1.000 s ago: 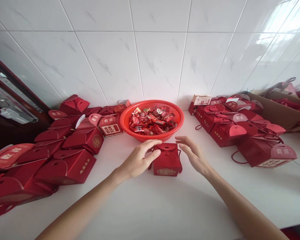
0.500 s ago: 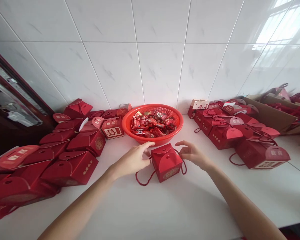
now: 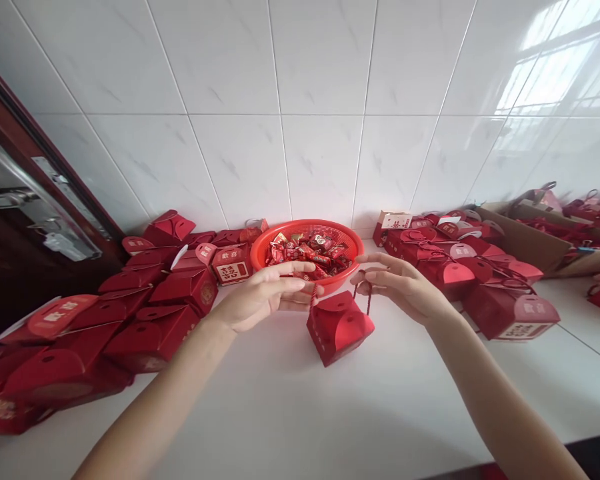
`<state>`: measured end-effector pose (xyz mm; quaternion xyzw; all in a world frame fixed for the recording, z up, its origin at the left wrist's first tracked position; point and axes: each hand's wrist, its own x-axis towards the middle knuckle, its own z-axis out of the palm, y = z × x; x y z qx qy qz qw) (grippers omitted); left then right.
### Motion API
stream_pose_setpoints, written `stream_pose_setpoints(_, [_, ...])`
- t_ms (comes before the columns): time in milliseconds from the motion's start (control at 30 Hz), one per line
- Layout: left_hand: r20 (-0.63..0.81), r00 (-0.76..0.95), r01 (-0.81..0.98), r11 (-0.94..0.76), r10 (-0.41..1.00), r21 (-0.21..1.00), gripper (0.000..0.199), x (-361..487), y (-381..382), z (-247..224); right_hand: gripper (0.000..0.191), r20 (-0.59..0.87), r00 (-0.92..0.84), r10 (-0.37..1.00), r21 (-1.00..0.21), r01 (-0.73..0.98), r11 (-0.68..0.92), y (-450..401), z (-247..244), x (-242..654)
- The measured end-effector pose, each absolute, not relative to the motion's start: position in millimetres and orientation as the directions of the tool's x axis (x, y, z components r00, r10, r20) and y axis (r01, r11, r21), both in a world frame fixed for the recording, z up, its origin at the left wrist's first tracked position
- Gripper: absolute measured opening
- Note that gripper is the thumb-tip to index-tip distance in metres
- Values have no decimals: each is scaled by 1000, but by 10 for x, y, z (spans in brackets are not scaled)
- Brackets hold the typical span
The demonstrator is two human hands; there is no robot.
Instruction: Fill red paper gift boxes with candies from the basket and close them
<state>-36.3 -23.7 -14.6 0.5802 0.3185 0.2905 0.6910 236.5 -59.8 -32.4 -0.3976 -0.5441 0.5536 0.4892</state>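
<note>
A small red gift box [image 3: 339,328] with a closed, rounded-flap lid is between my hands at the middle of the white counter. It looks slightly tilted. My left hand [image 3: 265,295] grips one twisted red cord handle [image 3: 313,297] at the fingertips, left of the box. On the other side, the fingers of my right hand [image 3: 405,285] are pinched on the second cord handle [image 3: 369,301], which hangs in a loop from the box. Behind the hands stands a red plastic basket [image 3: 349,233] with wrapped candies [image 3: 307,252] in it.
Many closed red gift boxes [image 3: 153,337] stand in rows on the left, near a dark door with a metal handle [image 3: 10,199]. More corded boxes [image 3: 513,310] fill the right side. Beyond them is a cardboard carton [image 3: 525,237]. A tiled wall [image 3: 320,167] closes off the back.
Both hands have taken hold of the cord handles and raised them beside the box. The box has turned and tilted a little. The head view has shifted slightly.
</note>
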Motion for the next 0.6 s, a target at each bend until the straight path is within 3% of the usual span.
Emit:
stream_pose_setpoints(200, [47,623,-117,33,780,993,38,-19,-356,29,45,161,-195,968,-964,181,196,-678,37,2110])
stream_pose_setpoints(400, [137,643,-117,-80,754,990,41,224,-373,182,39,312,-54,949,-838,456,301,-644,150,2018])
stream_pose_setpoints(500, [174,624,-41,-191,761,981,46,249,-360,183,33,333,-15,943,-827,475,300,-621,161,2042])
stream_pose_setpoints(600, [293,558,144,-439,776,887,58,242,-361,70,33,347,42,937,-826,487,284,-610,163,2065])
